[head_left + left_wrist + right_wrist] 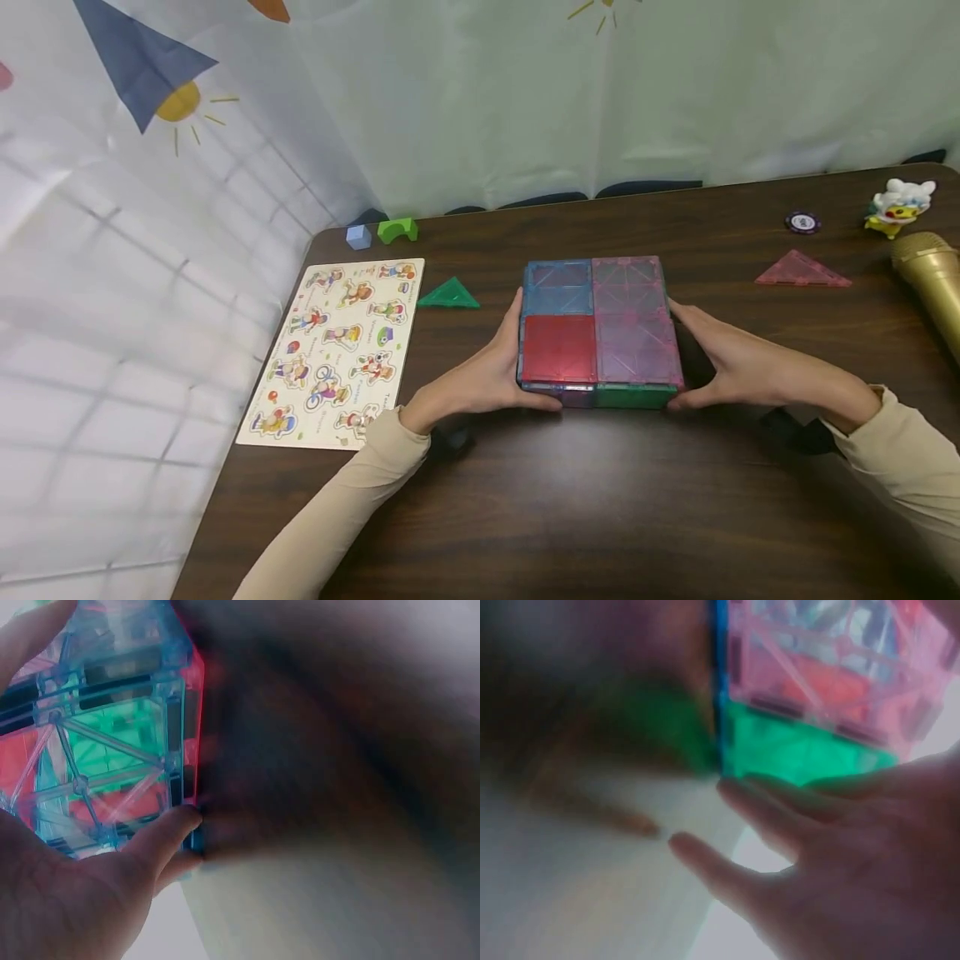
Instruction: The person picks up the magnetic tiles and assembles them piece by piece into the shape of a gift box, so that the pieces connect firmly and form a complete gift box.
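A flat box built of translucent magnetic tiles (637,333) sits at mid-table in the head view, with blue, red and pink-purple squares on top and purple and green ones along its near side. At its left side, my left hand (491,371) grips it, thumb by the near corner. My right hand (738,354) holds the opposite side, fingertips at the far part and thumb at the near corner. In the left wrist view, fingers (161,840) reach across a clear blue tile face (112,772). The right wrist view has fingers (780,817) against a green tile (802,750).
Left of the box lie a picture puzzle board (330,354) and a green triangle tile (452,294). Behind are a blue cube (358,237) and a green arch block (397,230). A pink triangle tile (802,269), poker chip (802,222), figurine (900,206) and gold microphone (930,275) lie right.
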Motion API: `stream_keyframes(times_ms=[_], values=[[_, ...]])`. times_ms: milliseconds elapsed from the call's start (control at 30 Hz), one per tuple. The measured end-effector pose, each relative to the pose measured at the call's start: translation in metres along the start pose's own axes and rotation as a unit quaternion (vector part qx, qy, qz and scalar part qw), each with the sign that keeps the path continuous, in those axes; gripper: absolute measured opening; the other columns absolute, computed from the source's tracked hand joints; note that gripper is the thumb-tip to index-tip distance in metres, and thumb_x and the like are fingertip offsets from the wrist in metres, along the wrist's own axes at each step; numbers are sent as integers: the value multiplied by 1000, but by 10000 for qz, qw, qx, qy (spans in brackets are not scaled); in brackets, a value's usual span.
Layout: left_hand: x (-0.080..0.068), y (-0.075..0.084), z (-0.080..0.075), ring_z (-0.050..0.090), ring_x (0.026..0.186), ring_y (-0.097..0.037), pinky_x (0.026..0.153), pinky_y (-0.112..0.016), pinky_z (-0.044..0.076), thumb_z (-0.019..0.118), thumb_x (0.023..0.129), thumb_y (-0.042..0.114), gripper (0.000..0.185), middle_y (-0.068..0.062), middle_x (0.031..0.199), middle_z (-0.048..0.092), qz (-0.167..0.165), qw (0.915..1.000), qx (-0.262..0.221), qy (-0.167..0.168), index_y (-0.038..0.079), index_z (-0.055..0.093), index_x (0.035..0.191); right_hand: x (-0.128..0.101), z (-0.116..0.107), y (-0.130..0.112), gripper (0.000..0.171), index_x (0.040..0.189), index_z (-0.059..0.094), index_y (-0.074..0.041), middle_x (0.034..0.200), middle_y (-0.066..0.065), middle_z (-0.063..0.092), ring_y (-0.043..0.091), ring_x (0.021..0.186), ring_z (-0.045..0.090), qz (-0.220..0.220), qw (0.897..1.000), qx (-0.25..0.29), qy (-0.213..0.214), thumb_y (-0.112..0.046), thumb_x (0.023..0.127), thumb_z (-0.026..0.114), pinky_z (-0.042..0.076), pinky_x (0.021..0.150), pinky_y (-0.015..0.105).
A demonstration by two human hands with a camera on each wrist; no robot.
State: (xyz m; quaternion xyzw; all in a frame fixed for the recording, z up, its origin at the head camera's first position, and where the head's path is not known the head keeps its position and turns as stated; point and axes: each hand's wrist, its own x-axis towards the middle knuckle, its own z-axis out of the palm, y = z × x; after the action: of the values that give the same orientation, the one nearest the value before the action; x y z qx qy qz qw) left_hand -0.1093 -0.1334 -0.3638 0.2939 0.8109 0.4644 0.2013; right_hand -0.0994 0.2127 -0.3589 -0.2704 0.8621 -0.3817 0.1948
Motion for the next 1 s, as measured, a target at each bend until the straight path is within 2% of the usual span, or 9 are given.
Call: stream_keyframes(times_ms=[300,433,533,633,733,767,867,967,1000], values=[[27,1,1,8,157,-20,126,-49,21,91,80,17,141,-8,171,2,-165,9998,40,70,17,-23,163,2,-23,20,128,166,6,0,166,33,19,57,151,18,72,9999,17,104,-16,76,96,25,110,76],[24,2,-7,5,158,-21,127,-49,20,91,80,22,141,-7,173,-3,-417,9989,176,-127,19,-22,164,-4,-33,25,130,168,7,-9,168,30,16,57,151,15,43,9998,161,61,-13,74,96,22,109,80],[15,3,-25,10,160,-25,126,-47,23,93,79,26,139,-7,175,-2,-604,9974,360,-137,21,-14,167,-11,-45,27,125,169,12,-16,169,26,17,55,151,16,37,9995,218,218,-5,75,94,20,108,81],[8,0,-51,25,156,-33,124,-46,30,92,83,25,120,-12,173,14,-543,9970,463,312,15,9,169,-19,-59,31,113,169,16,-22,169,22,20,52,146,25,287,9983,-39,502,-5,83,88,27,104,79],[6,-9,-80,43,145,-39,121,-46,36,87,88,16,84,-20,158,40,-364,9901,558,1239,4,41,157,-25,-72,39,94,168,23,-18,165,24,25,50,139,35,608,9936,-353,882,-9,94,79,33,97,75],[7,-13,-88,47,141,-40,119,-47,38,86,89,13,74,-22,152,45,-402,9854,649,1524,0,48,152,-27,-76,43,86,167,26,-16,164,24,27,49,137,36,726,9905,-529,1045,-11,97,77,38,100,66],[9,-21,-107,49,138,-43,117,-50,40,83,91,12,64,-26,148,47,-1157,9674,1100,1964,-3,55,146,-31,-84,57,67,159,36,-1,162,34,24,55,141,29,727,9830,-864,1445,-9,102,69,31,108,67],[15,-25,-114,43,143,-43,117,-50,39,84,91,21,75,-27,156,40,-2214,9470,1705,1586,-4,48,152,-35,-87,73,56,149,42,11,158,44,19,64,146,16,683,9733,-1377,1702,-6,102,67,16,120,69],[17,-26,-114,42,142,-42,116,-49,39,85,91,23,79,-27,157,40,-2463,9405,1849,1432,-4,46,154,-36,-86,78,55,146,41,15,156,48,17,66,146,12,705,9712,-1489,1720,-5,101,67,8,115,78]])
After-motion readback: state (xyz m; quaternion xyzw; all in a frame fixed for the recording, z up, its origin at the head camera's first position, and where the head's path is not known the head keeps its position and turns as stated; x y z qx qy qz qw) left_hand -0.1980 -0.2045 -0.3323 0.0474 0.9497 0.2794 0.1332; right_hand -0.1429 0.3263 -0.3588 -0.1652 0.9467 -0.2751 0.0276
